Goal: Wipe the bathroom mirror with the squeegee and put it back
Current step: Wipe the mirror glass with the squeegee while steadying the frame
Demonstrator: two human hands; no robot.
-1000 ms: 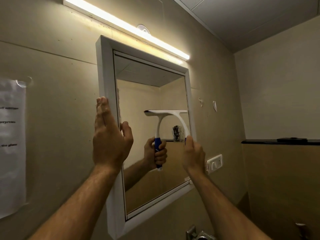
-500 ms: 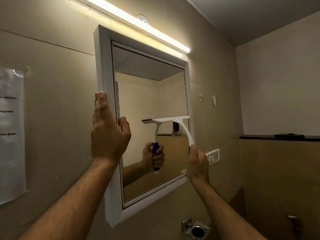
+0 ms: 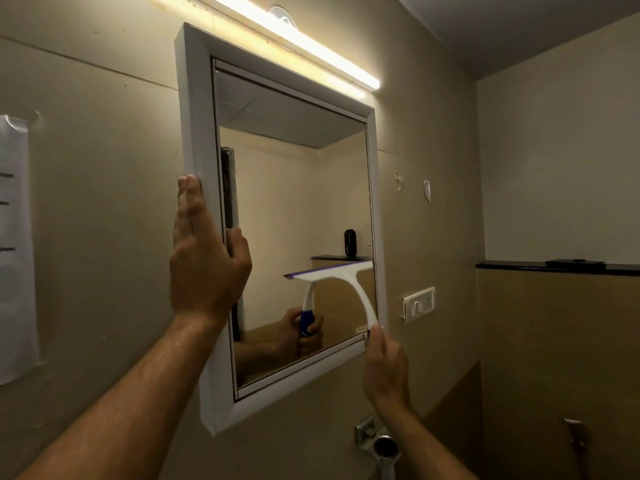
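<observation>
A white-framed mirror (image 3: pixel 194 109) hangs on the beige wall. My left hand (image 3: pixel 207 268) lies flat on its left frame edge, thumb hooked over the inner rim. My right hand (image 3: pixel 384 365) grips the handle of a white squeegee (image 3: pixel 360 292), just below the mirror's lower right corner. The squeegee's blade presses against the glass low on the right side, tilted slightly up to the right. Its reflection, with a blue grip, shows in the glass beside it.
A lit tube light (image 3: pixel 311 46) runs above the mirror. A white switch plate (image 3: pixel 419 304) sits right of the frame. A black ledge (image 3: pixel 554 267) crosses the right wall. A metal fitting (image 3: pixel 381 443) projects below the mirror. A paper sheet (image 3: pixel 14 251) hangs at far left.
My right hand has drawn the squeegee down the glass from mid-height to near the bottom of the mirror. My left hand has stayed on the left frame edge.
</observation>
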